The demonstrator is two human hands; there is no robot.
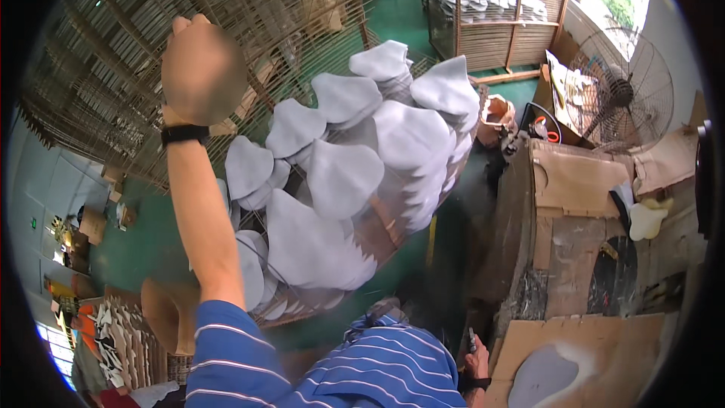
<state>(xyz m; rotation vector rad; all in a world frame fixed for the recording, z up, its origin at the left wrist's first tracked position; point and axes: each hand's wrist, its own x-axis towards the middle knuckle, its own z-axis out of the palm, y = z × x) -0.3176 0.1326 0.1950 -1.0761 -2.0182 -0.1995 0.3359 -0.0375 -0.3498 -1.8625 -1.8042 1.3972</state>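
My left arm reaches up, a black band on its wrist. At the slatted rack point(294, 0) my left hand point(200, 68) appears in front of the bars. A blurred patch covers most of it, so whether its fingers grip a bar is hidden. Low on the right, my right hand point(476, 363) is closed around a small tool with a metal tip point(472, 340), whose kind I cannot make out. Beside that hand, a grey rounded sheet piece point(544, 375) lies on cardboard point(521, 332) with a whitish haze at its edge. Stacks of curved grey pieces point(343, 177) fill the middle.
A cardboard-covered workbench point(566, 257) runs along the right. Past it stand a wire-caged fan point(623, 94) and orange-handled scissors point(551, 134). Another slatted rack point(498, 15) holds pale pieces at the back. Lower left are stacked cut pieces point(128, 340) and green floor point(143, 245).
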